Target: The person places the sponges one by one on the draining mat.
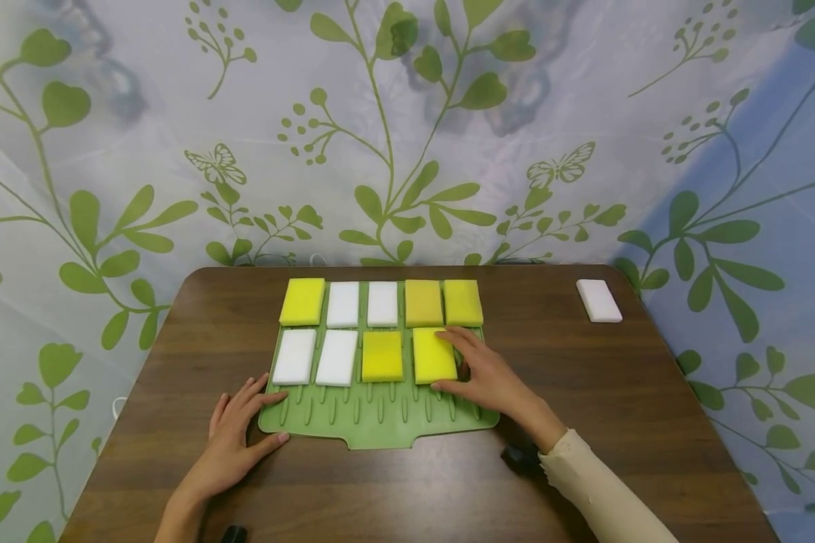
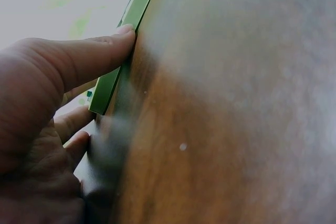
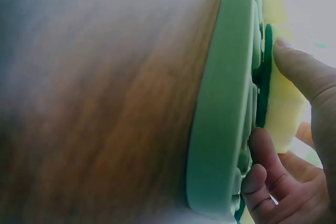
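A green ridged mat (image 1: 380, 422) lies on a brown table (image 1: 584, 392). Yellow and white sponges lie on it in two rows. My right hand (image 1: 467, 366) holds the right side of the front row's rightmost yellow sponge (image 1: 432, 354), index finger at its far corner and thumb at its near corner. The right wrist view shows the thumb (image 3: 302, 69) against this sponge (image 3: 283, 108) above the mat (image 3: 220, 103). My left hand (image 1: 238, 430) lies flat on the table at the mat's front left corner. Its fingertips (image 2: 123, 32) touch the mat's edge (image 2: 134, 14).
One white sponge (image 1: 599, 300) lies alone near the table's back right corner. A leaf-patterned cloth (image 1: 407, 136) hangs behind and around the table. Bare wood (image 1: 394, 490) runs between the mat and the table's front edge.
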The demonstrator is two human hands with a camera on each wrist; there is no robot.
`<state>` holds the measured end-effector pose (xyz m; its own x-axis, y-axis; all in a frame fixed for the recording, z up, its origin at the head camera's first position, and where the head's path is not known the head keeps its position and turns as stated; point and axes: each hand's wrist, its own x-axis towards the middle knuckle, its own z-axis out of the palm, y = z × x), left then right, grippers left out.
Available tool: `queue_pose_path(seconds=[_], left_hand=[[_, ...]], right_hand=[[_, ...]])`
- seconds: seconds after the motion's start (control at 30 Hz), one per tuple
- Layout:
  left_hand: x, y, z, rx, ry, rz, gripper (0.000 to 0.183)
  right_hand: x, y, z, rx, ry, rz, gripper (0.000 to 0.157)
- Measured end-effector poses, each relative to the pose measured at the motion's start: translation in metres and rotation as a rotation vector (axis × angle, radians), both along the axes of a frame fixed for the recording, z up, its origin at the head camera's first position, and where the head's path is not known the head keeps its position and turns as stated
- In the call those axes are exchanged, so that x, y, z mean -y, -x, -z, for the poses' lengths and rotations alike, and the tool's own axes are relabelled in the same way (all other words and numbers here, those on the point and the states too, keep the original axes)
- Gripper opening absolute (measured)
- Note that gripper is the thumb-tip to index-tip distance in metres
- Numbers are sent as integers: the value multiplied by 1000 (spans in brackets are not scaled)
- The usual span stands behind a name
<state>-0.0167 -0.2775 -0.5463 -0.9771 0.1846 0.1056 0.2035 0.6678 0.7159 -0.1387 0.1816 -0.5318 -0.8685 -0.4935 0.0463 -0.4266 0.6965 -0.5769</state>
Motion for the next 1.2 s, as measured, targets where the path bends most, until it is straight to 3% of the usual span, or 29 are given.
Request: queue_pose_path(seconds=[0.57,1.2], left_hand=[[0,-1,1,2,-1,3,62],[2,1,3,5,-2,-3,63]], right_hand=[[2,-1,-1,-2,-61,-6,93],[-11,3,-8,26,47,-30,104]])
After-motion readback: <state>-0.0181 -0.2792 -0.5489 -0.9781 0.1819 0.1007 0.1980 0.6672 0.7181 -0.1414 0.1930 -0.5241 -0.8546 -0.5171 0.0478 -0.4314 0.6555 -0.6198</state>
